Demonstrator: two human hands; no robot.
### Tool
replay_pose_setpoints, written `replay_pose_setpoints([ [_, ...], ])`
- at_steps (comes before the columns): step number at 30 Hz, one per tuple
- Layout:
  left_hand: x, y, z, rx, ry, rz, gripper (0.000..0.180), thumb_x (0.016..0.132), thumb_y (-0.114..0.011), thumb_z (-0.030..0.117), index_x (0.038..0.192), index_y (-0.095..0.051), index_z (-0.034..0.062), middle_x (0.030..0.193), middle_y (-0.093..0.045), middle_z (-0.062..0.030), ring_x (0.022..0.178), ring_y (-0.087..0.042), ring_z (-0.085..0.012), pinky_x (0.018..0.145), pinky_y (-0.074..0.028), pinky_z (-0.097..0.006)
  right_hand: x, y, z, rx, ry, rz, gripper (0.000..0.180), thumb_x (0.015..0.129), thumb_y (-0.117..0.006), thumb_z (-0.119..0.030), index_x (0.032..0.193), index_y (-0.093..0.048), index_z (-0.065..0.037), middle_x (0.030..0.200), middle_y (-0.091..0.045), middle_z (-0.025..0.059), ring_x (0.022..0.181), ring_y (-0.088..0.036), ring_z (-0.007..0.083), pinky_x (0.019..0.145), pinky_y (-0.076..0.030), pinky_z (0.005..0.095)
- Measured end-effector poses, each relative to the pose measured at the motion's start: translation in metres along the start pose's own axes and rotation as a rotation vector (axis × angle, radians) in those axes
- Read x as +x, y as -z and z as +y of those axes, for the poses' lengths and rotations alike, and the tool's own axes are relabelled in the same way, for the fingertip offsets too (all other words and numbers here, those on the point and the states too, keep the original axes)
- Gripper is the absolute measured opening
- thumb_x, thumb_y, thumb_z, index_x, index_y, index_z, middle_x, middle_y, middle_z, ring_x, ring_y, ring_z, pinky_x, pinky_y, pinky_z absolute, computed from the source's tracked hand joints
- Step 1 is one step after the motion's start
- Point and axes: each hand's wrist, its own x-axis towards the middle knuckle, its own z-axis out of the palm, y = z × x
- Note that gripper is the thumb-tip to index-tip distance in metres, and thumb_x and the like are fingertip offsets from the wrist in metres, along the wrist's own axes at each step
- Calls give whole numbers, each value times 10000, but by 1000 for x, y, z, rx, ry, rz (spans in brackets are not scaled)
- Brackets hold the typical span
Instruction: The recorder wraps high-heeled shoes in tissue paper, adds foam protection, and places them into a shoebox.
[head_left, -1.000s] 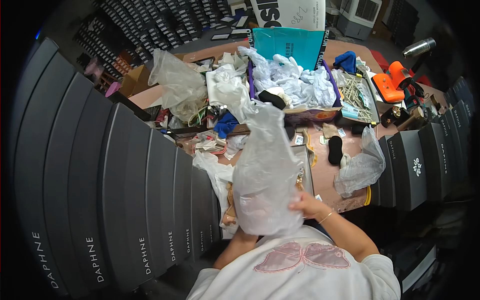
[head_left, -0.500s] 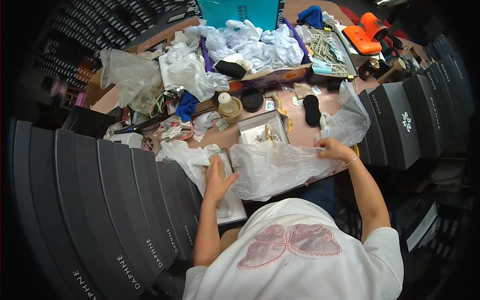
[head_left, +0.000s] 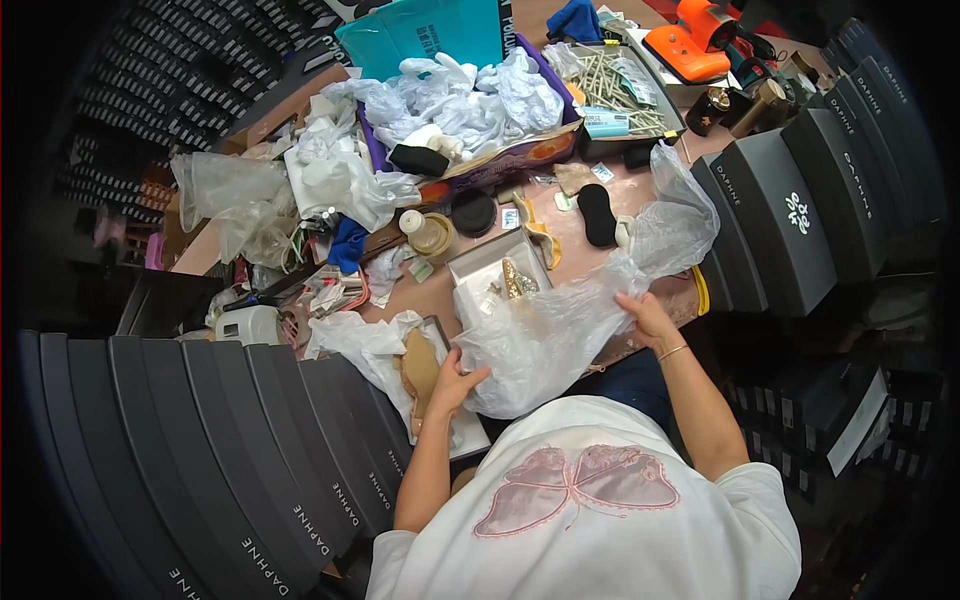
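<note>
My left hand (head_left: 455,372) and right hand (head_left: 648,318) pinch a clear plastic bag (head_left: 545,335), stretched eight-to-two o'clock over the table's (head_left: 440,290) near edge, beside an open box (head_left: 500,262).

Both bare forearms reach forward from short white sleeves, the left hand (head_left: 455,372) closed with fingers curled in a grip near the body, the right hand (head_left: 645,318) stretched further out, fingers pinched together, a thin bracelet at its wrist.
</note>
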Motion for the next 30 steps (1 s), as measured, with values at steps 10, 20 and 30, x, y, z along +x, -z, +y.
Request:
replay_pose_setpoints([
  [10,-28,31,18,-291,47,-5,395,808,-678,24,1175,-531,2,1027,-626,-49,875,-616,-135,746,-517,-268,-21,11,-41,-297,58,74,192,896,-564,-89,1072,-619,-35,931,-634,16,812,-578,111,750,-473,262],
  [20,-16,61,3,-16,-17,13,251,812,-445,-58,946,-638,27,865,-634,-52,750,-602,-122,705,-491,-245,1,71,-17,-185,-43,41,194,809,-446,63,832,-617,-28,857,-625,86,785,-602,192,728,-491,295],
  [30,-16,51,39,299,-117,134,194,841,-511,118,900,-657,6,889,-655,-82,759,-587,-150,718,-460,-274,-6,0,-93,-1248,543,0,286,800,-567,-83,1060,-609,28,1102,-618,174,1059,-577,279,918,-438,347],
])
